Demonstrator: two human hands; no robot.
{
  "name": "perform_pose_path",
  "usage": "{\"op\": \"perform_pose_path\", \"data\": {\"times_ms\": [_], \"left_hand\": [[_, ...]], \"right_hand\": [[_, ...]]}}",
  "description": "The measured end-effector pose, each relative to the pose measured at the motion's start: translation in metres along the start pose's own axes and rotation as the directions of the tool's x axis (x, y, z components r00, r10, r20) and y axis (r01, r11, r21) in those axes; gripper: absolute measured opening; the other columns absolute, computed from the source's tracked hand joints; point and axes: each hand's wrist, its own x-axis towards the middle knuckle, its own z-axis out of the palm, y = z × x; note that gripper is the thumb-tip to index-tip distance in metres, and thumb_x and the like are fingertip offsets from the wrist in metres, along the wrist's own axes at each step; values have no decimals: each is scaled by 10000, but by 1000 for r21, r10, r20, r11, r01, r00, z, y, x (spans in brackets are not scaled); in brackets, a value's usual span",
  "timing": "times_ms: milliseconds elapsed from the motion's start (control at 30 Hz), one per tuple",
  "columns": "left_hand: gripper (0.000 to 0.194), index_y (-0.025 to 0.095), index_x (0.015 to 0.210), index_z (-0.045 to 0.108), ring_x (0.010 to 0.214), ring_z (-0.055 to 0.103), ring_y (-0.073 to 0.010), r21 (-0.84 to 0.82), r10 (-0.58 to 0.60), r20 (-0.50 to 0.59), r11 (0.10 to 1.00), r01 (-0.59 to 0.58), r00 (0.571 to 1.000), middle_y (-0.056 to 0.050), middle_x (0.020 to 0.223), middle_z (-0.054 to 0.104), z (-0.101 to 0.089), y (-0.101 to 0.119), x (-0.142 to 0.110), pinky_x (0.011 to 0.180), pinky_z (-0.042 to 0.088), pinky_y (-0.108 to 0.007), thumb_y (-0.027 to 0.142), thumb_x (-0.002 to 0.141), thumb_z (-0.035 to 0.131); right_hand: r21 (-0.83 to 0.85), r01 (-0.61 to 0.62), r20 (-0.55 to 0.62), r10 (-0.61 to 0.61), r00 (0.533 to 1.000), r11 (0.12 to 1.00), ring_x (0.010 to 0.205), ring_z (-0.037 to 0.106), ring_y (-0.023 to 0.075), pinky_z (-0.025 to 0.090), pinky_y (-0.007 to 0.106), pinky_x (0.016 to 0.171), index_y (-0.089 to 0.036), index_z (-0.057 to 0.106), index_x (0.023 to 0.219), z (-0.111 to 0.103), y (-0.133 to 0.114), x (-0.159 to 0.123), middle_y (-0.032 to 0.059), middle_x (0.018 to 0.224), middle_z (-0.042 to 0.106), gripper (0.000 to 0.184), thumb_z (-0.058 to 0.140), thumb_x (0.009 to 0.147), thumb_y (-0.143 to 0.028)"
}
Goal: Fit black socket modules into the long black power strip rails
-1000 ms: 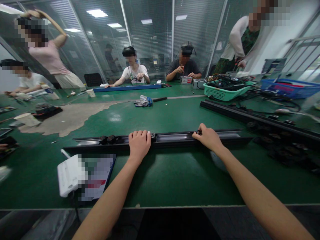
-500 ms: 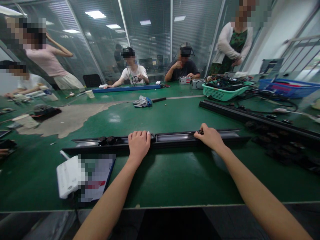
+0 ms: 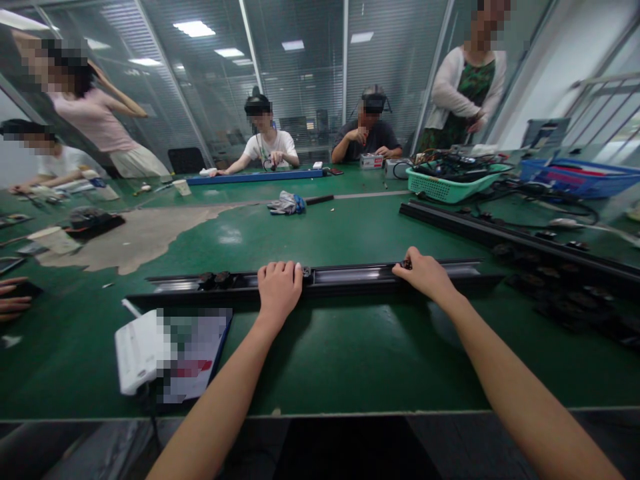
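A long black metal rail [image 3: 350, 275] with a shiny inner channel lies crosswise in front of me on the green table. My left hand [image 3: 280, 285] is closed over its middle, with a small dark fitting [image 3: 307, 273] showing just beside the thumb. Farther right, my right hand [image 3: 425, 272] pinches a small black part [image 3: 407, 265] at the rail's channel; the fingers partly hide it. Two round black pieces [image 3: 215, 279] sit in the left half of the rail.
A white device [image 3: 135, 353] and a sheet [image 3: 200, 347] lie at the near left. To the right are another black rail [image 3: 465, 230], dark parts [image 3: 570, 293] and a green basket [image 3: 445, 187]. Gloves [image 3: 287, 203] lie beyond. Co-workers surround the table; one's hand [image 3: 15, 299] shows at left.
My right hand has shifted very slightly right along the rail with the small black part. My left hand stays put. A co-worker's hand at the left edge has come further into view.
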Motion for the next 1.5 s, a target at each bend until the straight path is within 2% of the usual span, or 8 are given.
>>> {"op": "perform_pose_path", "data": {"times_ms": [667,1033,1500], "left_hand": [[414,208,932,655,988,557,-278,-6,-1,11,1000,1,1000,-115,992,696,-3,1,0,902,341,-429,383,1006,287],[411,213,928,658,984,562,-274,-11,1,5,1000,-1,1000,-113,982,699,-3,1,0,897,340,-422,382,1005,292],[407,214,924,656,985,559,-276,0,-1,3,1000,1,1000,-111,985,698,-1,0,0,905,343,-428,382,1005,293]], "right_hand": [[21,-8,13,8,1000,1000,835,639,276,393,314,665,-195,495,1009,-3,-1,-2,129,894,678,351,466,866,-514],[39,-45,0,45,999,998,810,624,274,395,319,667,-196,497,985,-6,11,-2,128,881,666,339,483,853,-507],[55,-49,-5,49,999,997,792,618,258,396,312,664,-199,508,968,-4,12,-1,112,856,657,331,499,841,-505]]}}
